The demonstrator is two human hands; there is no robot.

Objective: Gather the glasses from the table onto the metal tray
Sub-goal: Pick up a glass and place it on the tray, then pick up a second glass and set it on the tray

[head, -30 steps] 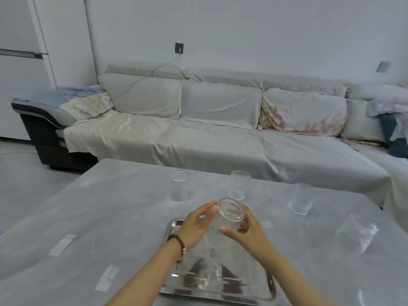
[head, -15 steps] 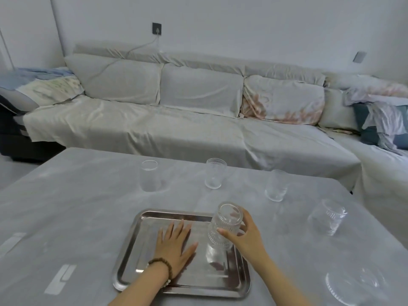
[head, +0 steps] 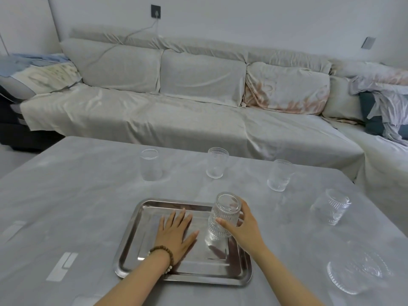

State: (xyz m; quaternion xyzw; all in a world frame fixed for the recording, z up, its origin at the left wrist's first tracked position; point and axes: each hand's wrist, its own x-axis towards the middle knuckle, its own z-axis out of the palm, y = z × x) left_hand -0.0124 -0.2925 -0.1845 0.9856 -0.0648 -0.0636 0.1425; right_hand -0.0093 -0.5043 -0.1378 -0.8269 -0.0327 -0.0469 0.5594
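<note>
A metal tray lies on the grey table in front of me. My left hand rests flat on the tray with fingers spread, holding nothing. My right hand grips a ribbed clear glass that stands on the tray's right part. Beyond the tray, three clear glasses stand on the table: a smooth glass at the left, a ribbed glass in the middle and another glass at the right. A patterned glass stands further right.
A clear glass dish lies at the near right of the table. White tape strips mark the table at the near left. A cloth-covered sofa runs along the table's far side.
The glass has come down from between both hands onto the tray. My left hand let go of it and now lies flat on the tray. The view has shifted right.
</note>
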